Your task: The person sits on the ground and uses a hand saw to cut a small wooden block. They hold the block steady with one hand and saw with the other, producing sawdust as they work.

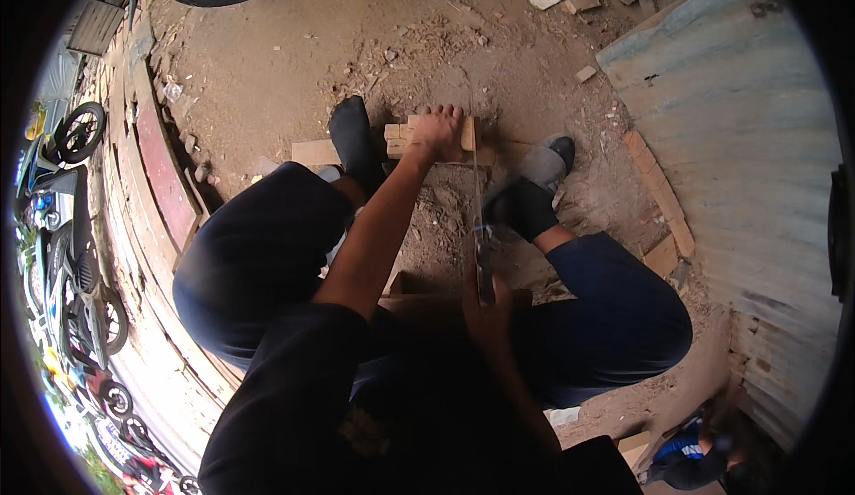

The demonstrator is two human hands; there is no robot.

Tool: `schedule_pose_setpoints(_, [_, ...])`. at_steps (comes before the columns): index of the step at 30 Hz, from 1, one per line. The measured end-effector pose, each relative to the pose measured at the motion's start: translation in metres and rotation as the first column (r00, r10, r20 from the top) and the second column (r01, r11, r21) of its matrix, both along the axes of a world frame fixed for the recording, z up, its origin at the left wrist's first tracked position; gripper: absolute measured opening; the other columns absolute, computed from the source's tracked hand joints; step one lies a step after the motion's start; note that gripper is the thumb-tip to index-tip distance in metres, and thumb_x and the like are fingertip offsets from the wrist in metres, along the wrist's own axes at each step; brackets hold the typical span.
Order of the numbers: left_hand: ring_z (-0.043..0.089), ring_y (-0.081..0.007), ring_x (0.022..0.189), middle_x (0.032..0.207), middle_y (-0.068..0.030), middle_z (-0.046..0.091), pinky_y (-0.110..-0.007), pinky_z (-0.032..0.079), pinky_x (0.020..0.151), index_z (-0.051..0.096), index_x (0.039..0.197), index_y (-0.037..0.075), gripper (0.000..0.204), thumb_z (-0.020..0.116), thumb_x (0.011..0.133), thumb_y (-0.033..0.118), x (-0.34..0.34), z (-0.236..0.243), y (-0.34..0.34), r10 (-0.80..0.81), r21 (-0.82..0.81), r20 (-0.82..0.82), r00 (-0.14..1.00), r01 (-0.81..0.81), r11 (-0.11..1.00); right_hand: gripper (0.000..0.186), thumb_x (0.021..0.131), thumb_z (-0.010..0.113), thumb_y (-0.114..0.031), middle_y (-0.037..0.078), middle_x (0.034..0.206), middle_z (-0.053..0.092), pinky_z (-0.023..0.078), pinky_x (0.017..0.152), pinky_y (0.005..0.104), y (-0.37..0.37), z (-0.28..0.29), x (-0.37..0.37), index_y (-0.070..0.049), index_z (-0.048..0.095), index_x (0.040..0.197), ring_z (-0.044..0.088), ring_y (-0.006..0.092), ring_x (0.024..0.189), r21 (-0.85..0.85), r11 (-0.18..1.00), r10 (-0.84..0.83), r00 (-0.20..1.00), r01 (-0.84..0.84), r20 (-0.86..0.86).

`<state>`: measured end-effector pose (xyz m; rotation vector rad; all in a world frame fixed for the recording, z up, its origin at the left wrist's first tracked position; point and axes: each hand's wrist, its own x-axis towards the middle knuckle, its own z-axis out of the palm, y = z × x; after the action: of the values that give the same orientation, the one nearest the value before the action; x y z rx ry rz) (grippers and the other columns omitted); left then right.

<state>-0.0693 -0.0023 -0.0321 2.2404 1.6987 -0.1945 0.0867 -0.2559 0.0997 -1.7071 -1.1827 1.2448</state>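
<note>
My left hand grips the wood block, fingers over its far edge. Right hand closed round the handle of a saw; blade at the block's right end. Block lies between my feet, a plank showing past its left end. Dirt ground; metal sheet along its right edge.

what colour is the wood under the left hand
The wood is light tan; best in head view.

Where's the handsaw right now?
In the head view, the handsaw is just right of centre, its handle in the right hand, its blade beside the left hand and the timber under it.
</note>
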Motion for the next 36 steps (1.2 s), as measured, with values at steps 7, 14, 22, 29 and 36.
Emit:
schedule_pose_setpoints(7, [0.056,-0.0305,0.116,0.118,-0.0161,0.058,-0.044,0.042,0.096,0.051,0.12,0.002,0.084,0.078,0.06,0.055,-0.004,0.008,0.001,-0.012,-0.01,-0.01,1.0,0.012,1.0,0.025,0.095,0.062,-0.018,0.005,0.059,0.053,0.04,0.054,0.0322,0.019,-0.011,-0.007,-0.002,0.057,0.076,0.05,0.0096,0.058,-0.047,0.999,0.003,0.998,0.0,0.062])
schedule_pose_setpoints(14, [0.056,-0.031,0.112,0.113,-0.0151,0.059,-0.043,0.042,0.096,0.052,0.118,0.001,0.078,0.076,0.063,0.05,-0.002,0.008,0.0,-0.024,0.068,0.012,1.0,0.023,0.997,0.023,0.093,0.063,-0.015,0.009,0.059,0.053,0.043,0.056,0.0355,0.071,-0.014,-0.016,-0.001,0.057,0.076,0.055,0.0133,0.058,-0.091,0.996,0.009,0.993,0.002,0.12])
schedule_pose_setpoints(22, [0.055,-0.0313,0.112,0.113,-0.0162,0.058,-0.044,0.042,0.096,0.052,0.115,0.001,0.071,0.073,0.066,0.049,0.002,0.013,-0.013,-0.038,0.085,-0.01,0.999,0.039,0.996,0.023,0.093,0.063,-0.015,0.008,0.06,0.052,0.042,0.054,0.0336,0.017,-0.011,-0.001,0.0,0.056,0.077,0.053,0.0135,0.056,0.092,0.996,0.0,0.995,-0.01,0.102])
schedule_pose_setpoints(29, [0.053,-0.0307,0.112,0.111,-0.0148,0.057,-0.044,0.039,0.096,0.052,0.115,0.002,0.059,0.066,0.072,0.04,0.001,0.013,-0.019,-0.033,0.078,-0.056,0.998,0.038,0.996,0.02,0.092,0.062,-0.012,0.008,0.059,0.052,0.04,0.053,0.0339,0.03,-0.005,0.004,0.0,0.057,0.077,0.053,0.0146,0.055,0.023,1.0,0.015,0.997,-0.016,0.072])
schedule_pose_setpoints(36, [0.054,-0.0299,0.11,0.109,-0.0147,0.056,-0.043,0.039,0.094,0.052,0.113,0.002,0.055,0.066,0.071,0.035,-0.001,0.013,-0.018,-0.021,0.086,0.029,0.999,0.018,0.996,0.02,0.094,0.062,-0.011,0.002,0.061,0.048,0.037,0.052,0.0308,0.064,-0.004,-0.01,-0.001,0.056,0.077,0.044,0.008,0.057,-0.037,0.999,0.021,0.995,-0.017,0.1])
